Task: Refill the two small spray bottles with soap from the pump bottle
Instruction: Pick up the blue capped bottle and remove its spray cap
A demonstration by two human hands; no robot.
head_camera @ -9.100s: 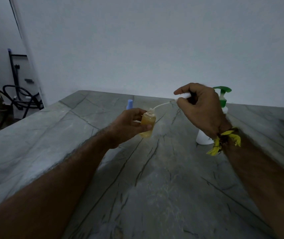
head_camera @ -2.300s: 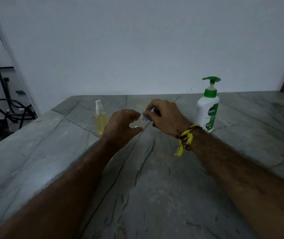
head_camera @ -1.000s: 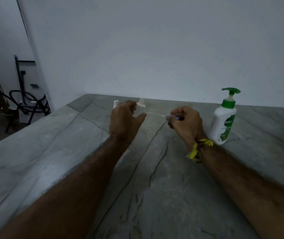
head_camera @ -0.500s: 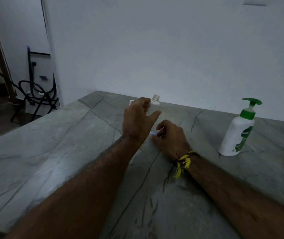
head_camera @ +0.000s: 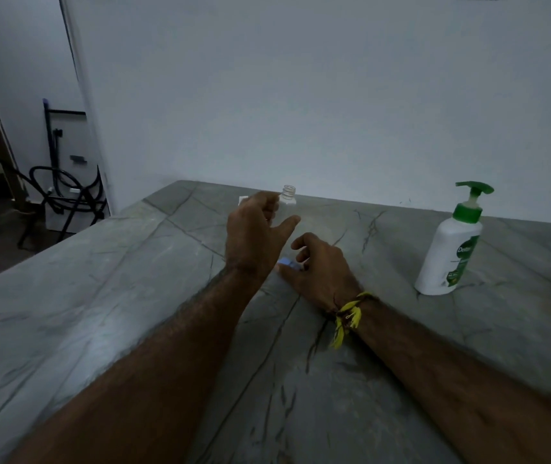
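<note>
Cap set down, second bottle open and waiting for soap.

Since half a second ago my right hand has loosened over the small blue spray cap on the stone counter; fingers half-curled, whether they still touch it I cannot tell. My left hand is raised, thumb out, around the clear uncapped spray bottle, though I cannot tell if it truly grips. The first spray bottle shows only as a white tip behind that hand. I judge one bottle refilled, the other still empty. The pump bottle stands untouched, well apart to my right.
</note>
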